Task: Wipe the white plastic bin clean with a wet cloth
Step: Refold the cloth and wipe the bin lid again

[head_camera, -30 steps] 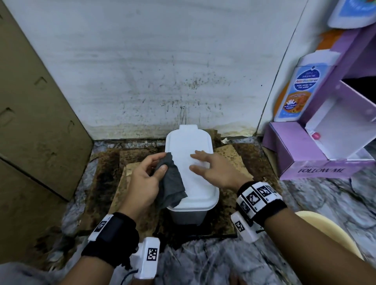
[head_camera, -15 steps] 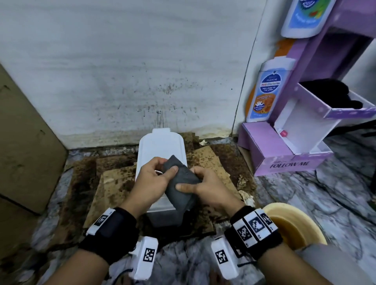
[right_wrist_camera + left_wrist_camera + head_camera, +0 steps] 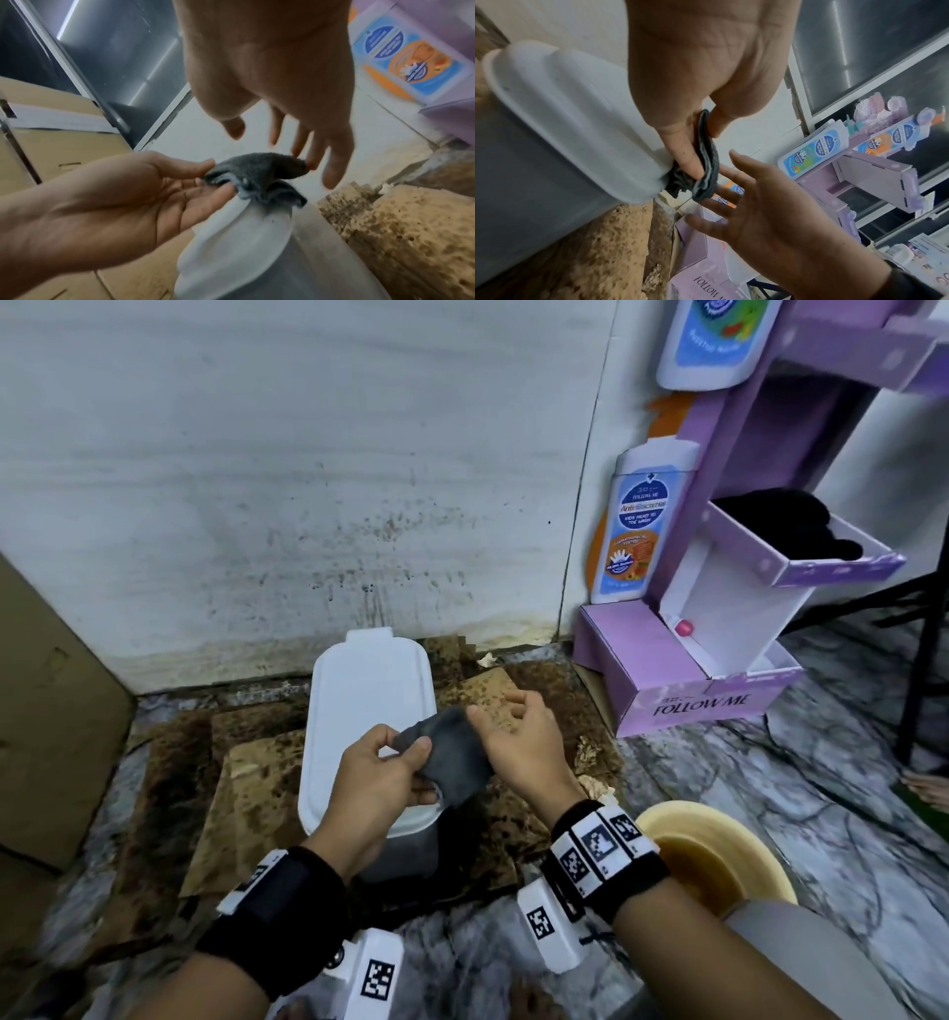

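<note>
The white plastic bin (image 3: 369, 706) stands lidded on stained cardboard near the wall, also seen in the wrist views (image 3: 564, 121) (image 3: 244, 233). A dark grey cloth (image 3: 454, 765) hangs over the bin's near right corner. My left hand (image 3: 411, 752) pinches its left end between thumb and fingers (image 3: 700, 142) (image 3: 216, 174). My right hand (image 3: 493, 721) is just right of the cloth, fingers straight and spread. Its fingertips (image 3: 308, 162) touch the cloth's far end (image 3: 262, 170); it does not grip the cloth. In the left wrist view the folded cloth (image 3: 706, 162) lies above the right hand's palm (image 3: 731, 192).
A yellow basin (image 3: 719, 855) sits on the marble floor at lower right. A purple display box (image 3: 683, 690) with bottle-shaped signs (image 3: 642, 521) stands right of the bin. Brown cardboard (image 3: 51, 711) leans at the left. A spotted white wall is behind.
Half a second ago both hands held the cloth over the bin. Now the right hand has let go and opened, only touching the cloth's end; the left still pinches it.
</note>
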